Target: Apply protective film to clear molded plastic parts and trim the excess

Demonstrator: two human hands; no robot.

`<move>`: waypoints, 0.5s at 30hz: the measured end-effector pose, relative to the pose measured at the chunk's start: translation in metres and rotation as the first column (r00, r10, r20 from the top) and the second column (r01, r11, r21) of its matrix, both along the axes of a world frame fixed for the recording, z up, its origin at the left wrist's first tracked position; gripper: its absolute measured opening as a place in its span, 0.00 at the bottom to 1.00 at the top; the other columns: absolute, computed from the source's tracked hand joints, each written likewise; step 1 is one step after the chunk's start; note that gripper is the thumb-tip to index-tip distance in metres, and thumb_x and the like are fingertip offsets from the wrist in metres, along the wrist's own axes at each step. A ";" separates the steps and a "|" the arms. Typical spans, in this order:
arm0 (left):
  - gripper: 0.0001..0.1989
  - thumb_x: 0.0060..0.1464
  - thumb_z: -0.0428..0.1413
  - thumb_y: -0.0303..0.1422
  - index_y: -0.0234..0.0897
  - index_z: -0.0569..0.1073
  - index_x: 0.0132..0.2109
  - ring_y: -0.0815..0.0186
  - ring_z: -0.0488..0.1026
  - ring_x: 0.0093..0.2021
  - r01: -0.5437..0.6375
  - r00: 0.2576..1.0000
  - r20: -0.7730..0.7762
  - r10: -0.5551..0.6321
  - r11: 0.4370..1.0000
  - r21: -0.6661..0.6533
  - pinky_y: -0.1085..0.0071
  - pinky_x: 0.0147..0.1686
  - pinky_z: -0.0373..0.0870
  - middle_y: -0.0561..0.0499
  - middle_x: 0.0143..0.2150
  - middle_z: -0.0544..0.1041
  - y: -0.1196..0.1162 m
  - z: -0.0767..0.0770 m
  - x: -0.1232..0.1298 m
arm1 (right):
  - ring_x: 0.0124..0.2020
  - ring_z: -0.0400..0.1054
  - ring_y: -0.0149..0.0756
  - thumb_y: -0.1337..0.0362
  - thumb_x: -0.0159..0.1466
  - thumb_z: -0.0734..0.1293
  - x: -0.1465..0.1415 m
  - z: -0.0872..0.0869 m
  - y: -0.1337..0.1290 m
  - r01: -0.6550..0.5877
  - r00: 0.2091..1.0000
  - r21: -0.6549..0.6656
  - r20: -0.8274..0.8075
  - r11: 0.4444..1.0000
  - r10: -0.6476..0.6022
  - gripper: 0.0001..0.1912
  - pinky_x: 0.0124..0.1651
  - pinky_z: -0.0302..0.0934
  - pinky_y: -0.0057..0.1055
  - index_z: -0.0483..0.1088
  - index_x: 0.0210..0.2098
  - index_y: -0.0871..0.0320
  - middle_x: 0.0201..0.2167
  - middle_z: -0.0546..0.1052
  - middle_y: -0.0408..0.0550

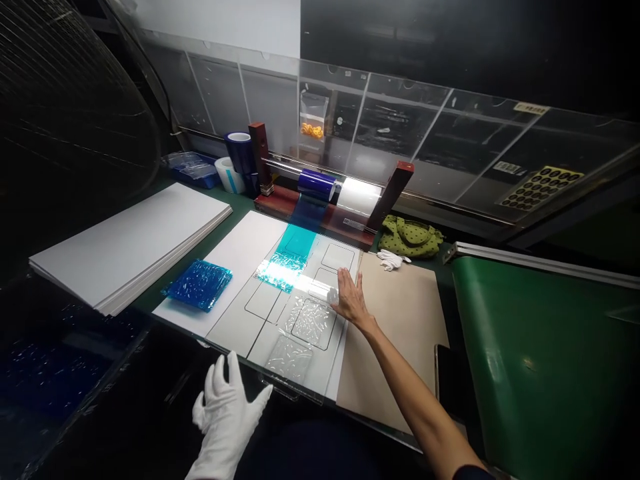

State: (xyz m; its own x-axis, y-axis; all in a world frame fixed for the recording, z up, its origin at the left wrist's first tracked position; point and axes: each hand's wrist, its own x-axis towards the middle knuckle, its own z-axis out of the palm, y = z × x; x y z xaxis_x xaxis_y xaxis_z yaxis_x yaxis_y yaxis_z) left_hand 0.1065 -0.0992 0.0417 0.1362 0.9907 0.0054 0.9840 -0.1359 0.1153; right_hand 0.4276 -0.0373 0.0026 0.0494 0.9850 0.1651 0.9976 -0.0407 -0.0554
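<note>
My left hand (pixel 226 415), in a white glove, is held just off the table's front edge with its fingers apart and nothing in it. My bare right hand (pixel 351 298) has its fingers stretched out over the right side of a board with black outlines (pixel 234 327); whether it presses on the surface is unclear. Beside it, clear wrinkled film (pixel 313 323) lies over an outline, and another clear piece (pixel 290 359) is nearer the front edge. A blue film strip (pixel 299 239) runs from a blue roll (pixel 317 185) down onto the board.
A stack of white sheets (pixel 135 240) and a pile of blue film squares (pixel 199 285) lie left. The wooden roll stand (pixel 393 193) also carries a clear roll (pixel 359 200). Brown cardboard (pixel 400 320), a white glove (pixel 393 259), a green pouch (pixel 411 235) and a green belt (pixel 545 360) are right.
</note>
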 end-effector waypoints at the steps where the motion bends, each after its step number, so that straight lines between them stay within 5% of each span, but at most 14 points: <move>1: 0.40 0.52 0.46 0.48 0.22 0.51 0.64 0.46 0.51 0.63 -0.025 0.999 -0.020 0.024 0.999 -0.026 0.48 0.53 0.55 0.29 0.63 0.55 -0.003 -0.005 -0.004 | 0.67 0.38 0.56 0.64 0.53 0.69 0.000 -0.002 0.003 -0.011 1.000 -0.009 0.008 1.000 0.011 0.53 0.64 0.21 0.59 0.34 0.65 0.76 0.65 0.49 0.73; 9: 0.44 0.46 0.52 0.50 0.28 0.54 0.64 0.53 0.49 0.64 -0.145 0.979 -0.160 0.124 0.981 -0.126 0.56 0.56 0.52 0.36 0.64 0.55 -0.003 -0.017 -0.007 | 0.67 0.38 0.56 0.63 0.53 0.69 0.001 -0.010 0.014 -0.038 0.999 -0.060 0.029 0.997 0.040 0.55 0.64 0.17 0.59 0.31 0.66 0.76 0.65 0.47 0.73; 15: 0.43 0.47 0.51 0.50 0.28 0.53 0.64 0.51 0.48 0.64 -0.115 0.988 -0.116 0.104 0.989 -0.095 0.54 0.55 0.52 0.35 0.65 0.54 0.002 -0.022 -0.008 | 0.68 0.37 0.55 0.61 0.53 0.69 0.003 -0.014 0.018 -0.032 0.999 -0.113 -0.009 0.993 0.031 0.58 0.62 0.16 0.61 0.24 0.66 0.72 0.66 0.46 0.71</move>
